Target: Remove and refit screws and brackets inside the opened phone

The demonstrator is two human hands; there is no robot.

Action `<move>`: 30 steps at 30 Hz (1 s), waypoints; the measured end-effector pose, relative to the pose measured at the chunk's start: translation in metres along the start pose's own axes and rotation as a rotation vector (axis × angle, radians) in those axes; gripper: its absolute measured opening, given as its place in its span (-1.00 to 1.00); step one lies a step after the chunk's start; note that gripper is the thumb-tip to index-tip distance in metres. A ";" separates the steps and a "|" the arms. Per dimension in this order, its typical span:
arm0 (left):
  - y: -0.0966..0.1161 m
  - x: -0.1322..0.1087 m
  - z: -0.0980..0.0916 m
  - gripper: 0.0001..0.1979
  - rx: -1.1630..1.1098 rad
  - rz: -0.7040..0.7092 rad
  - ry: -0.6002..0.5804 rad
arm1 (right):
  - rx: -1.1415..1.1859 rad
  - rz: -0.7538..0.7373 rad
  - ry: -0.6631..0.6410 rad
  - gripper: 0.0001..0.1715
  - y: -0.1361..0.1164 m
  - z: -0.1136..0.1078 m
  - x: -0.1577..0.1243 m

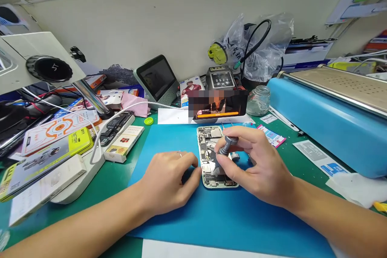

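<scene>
An opened phone (211, 141) with its boards and parts bare lies on a blue work mat (169, 137). My right hand (256, 165) pinches a small grey screwdriver (227, 145) and holds it upright over the middle of the phone. My left hand (169, 177) rests on the mat with its fingers curled, the fingertips pressing against the phone's left edge. A ring shows on one left finger.
A small screen (219, 107) stands just behind the phone, with a glass jar (258, 100) to its right. A blue machine (326, 109) fills the right side. Boxes (123, 143), cables and a microscope arm (48, 68) crowd the left. A tablet (157, 78) leans at the back.
</scene>
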State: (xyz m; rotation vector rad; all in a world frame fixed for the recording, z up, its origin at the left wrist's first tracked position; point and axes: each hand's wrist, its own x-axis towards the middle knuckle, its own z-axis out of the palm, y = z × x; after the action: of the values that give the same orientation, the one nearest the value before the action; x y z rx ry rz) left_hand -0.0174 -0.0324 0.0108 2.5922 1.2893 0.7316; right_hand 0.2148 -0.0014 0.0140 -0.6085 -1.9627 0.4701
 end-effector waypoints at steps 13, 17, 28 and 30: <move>0.001 -0.002 0.000 -0.86 -0.130 0.066 -0.036 | 0.020 0.115 0.008 -0.42 -0.001 -0.001 -0.001; 0.000 -0.002 -0.001 -0.86 -0.168 0.006 -0.050 | 0.064 0.209 0.003 -0.45 -0.004 -0.002 0.001; 0.001 -0.001 -0.003 -0.92 -0.203 -0.035 -0.068 | 0.107 0.277 -0.042 -0.51 -0.003 0.004 0.002; 0.000 -0.001 -0.002 -0.91 -0.203 -0.031 -0.061 | 0.111 0.280 -0.048 -0.52 -0.003 0.005 0.002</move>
State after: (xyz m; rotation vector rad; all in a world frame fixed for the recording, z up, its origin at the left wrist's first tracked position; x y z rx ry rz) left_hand -0.0186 -0.0331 0.0121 2.4091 1.1697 0.7313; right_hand 0.2091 -0.0033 0.0147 -0.8111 -1.8892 0.7679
